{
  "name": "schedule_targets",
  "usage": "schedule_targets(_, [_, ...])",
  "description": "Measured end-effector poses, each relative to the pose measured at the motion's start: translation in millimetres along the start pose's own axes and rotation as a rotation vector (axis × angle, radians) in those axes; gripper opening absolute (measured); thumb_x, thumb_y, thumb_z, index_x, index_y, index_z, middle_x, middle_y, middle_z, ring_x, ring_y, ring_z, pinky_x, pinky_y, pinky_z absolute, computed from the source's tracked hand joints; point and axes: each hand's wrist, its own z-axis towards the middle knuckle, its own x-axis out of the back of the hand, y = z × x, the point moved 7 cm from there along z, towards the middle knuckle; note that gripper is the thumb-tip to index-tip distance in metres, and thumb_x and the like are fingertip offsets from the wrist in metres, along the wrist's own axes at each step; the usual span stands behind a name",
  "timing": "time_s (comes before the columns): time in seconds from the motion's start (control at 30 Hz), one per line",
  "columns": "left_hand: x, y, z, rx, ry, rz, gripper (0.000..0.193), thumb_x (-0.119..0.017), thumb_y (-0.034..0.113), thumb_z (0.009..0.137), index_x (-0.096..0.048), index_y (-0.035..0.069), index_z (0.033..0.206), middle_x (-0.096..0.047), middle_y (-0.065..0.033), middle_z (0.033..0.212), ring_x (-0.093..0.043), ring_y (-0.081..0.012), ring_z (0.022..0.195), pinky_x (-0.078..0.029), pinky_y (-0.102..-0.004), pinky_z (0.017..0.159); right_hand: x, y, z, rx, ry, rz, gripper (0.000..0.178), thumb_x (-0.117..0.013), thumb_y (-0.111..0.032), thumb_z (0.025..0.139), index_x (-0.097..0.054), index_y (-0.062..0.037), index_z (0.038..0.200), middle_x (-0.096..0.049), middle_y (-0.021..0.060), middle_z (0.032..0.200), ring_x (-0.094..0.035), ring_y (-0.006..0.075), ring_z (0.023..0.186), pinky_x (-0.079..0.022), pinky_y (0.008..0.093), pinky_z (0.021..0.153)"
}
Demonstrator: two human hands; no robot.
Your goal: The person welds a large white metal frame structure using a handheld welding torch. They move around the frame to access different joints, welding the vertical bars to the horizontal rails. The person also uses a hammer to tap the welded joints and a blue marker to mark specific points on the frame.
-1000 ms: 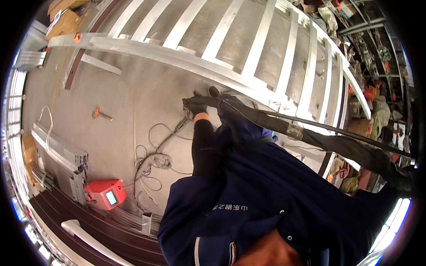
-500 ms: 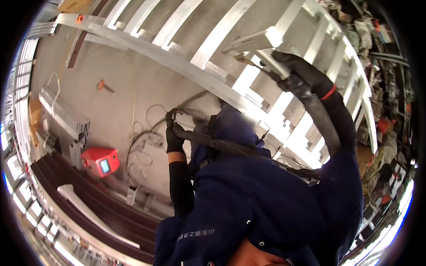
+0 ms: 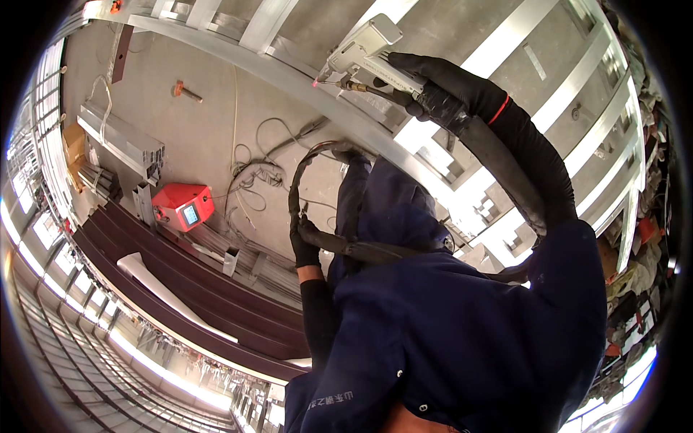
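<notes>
My right hand (image 3: 462,90), in a black glove with a red cuff edge, is closed round the grip of a pale-grey handheld welding gun (image 3: 367,45). The gun's narrow nozzle, pinkish at its tip, points left and down above the bars of a silver metal frame (image 3: 289,94). From the grip a thick black sleeved cable (image 3: 498,162) runs back along my right forearm. Lower down, my left hand (image 3: 306,244), also gloved in black, is wrapped round the same kind of cable in front of my body. A loop of it rises from that hand toward my foot.
On the floor to the left are a red machine with a small screen (image 3: 184,207), an orange-headed hammer (image 3: 188,91) and tangled thin cables (image 3: 253,173). Dark brown metal profiles (image 3: 195,281) lie at the lower left. Cluttered cloths and parts (image 3: 635,267) line the right edge.
My right hand has swung the welding gun left and upward in view, and its nozzle shows more clearly. The left hand has come lower, still gripping the cable. The whole view has shifted.
</notes>
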Motion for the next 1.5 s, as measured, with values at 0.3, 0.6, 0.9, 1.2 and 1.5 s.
schedule_targets(0.3, [7,-4,13,0.014,-0.063,-0.119,0.02,-0.052,0.027,0.092,-0.057,0.007,0.089,-0.053,-0.0006,0.063,-0.051,-0.011,0.052,-0.044,-0.0247,0.047,-13,-6,-1,-0.042,0.051,0.014,0.04,-0.054,-0.043,0.088,-0.058,-0.0052,0.1,-0.059,0.0037,0.065,-0.053,0.01,0.047,-0.042,0.0211,0.042])
schedule_targets(0.6, [0,-3,12,-0.023,-0.012,-0.02,0.021,-0.054,0.029,0.091,-0.057,0.009,0.086,-0.052,0.0015,0.059,-0.05,-0.0088,0.048,-0.041,-0.0224,0.042,-4,3,15,-0.081,-0.019,0.001,0.042,-0.055,-0.045,0.087,-0.057,-0.0047,0.097,-0.057,0.0038,0.063,-0.052,0.0101,0.044,-0.042,0.0209,0.04])
schedule_targets(0.9, [-3,-6,16,0.046,-0.047,-0.046,0.024,-0.054,0.033,0.091,-0.055,0.01,0.087,-0.049,0.0024,0.058,-0.048,-0.0087,0.045,-0.04,-0.024,0.041,-7,2,20,-0.08,-0.038,-0.024,0.041,-0.056,-0.043,0.087,-0.057,-0.0038,0.098,-0.056,0.0038,0.063,-0.052,0.011,0.045,-0.042,0.0216,0.04])
schedule_targets(1.2, [14,-5,26,0.031,-0.17,-0.066,0.025,-0.047,0.029,0.094,-0.056,0.006,0.087,-0.053,-0.002,0.067,-0.05,-0.0129,0.057,-0.041,-0.0264,0.051,-12,3,24,-0.06,-0.039,-0.047,0.042,-0.048,-0.041,0.091,-0.058,-0.0011,0.103,-0.055,0.0026,0.059,-0.05,0.0105,0.043,-0.04,0.0221,0.039])
schedule_targets(1.5, [5,-8,22,0.072,-0.121,-0.1,0.025,-0.048,0.029,0.094,-0.055,0.007,0.084,-0.05,0.0,0.063,-0.049,-0.0121,0.054,-0.041,-0.0261,0.049,-15,0,11,-0.061,-0.015,-0.046,0.041,-0.046,-0.037,0.092,-0.055,-0.0007,0.107,-0.056,0.0024,0.059,-0.051,0.0106,0.044,-0.04,0.0221,0.04])
